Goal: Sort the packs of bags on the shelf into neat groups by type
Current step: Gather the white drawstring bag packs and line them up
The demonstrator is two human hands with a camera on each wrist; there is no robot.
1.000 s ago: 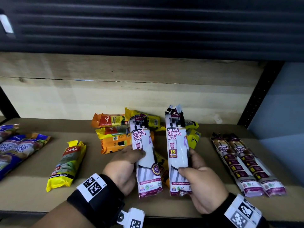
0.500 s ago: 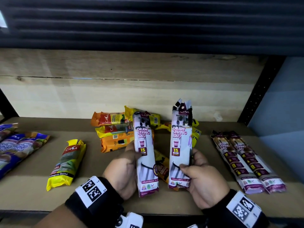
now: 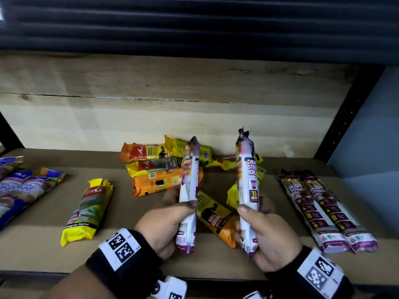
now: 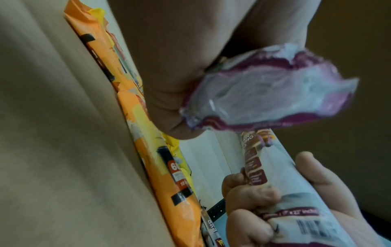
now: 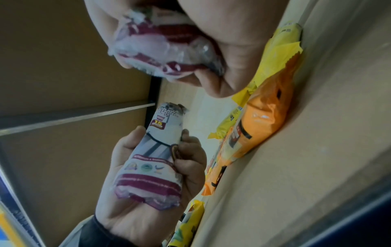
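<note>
Each hand grips one white-and-purple drawstring bag pack upright above the shelf front. My left hand point(image 3: 170, 223) holds the left pack point(image 3: 190, 190), turned edge-on to the head camera. My right hand point(image 3: 265, 231) holds the right pack point(image 3: 248, 186), its label half turned away. The left wrist view shows the left pack's purple bottom end point(image 4: 268, 100) close up; the right wrist view shows the right pack's end point(image 5: 165, 48). Two matching drawstring packs point(image 3: 323, 210) lie side by side at the shelf's right.
A jumble of orange and yellow bag packs point(image 3: 159, 167) lies behind my hands, with an orange 60L pack point(image 3: 216, 219) between them. One yellow pack point(image 3: 88, 210) lies alone at left. Blue packs point(image 3: 21, 190) sit at the far left. The wooden back wall point(image 3: 172, 117) is close.
Both packs have been lifted slightly and twisted about their long axes, so their front labels turn away from the head camera. The hands have spread a little further apart.
</note>
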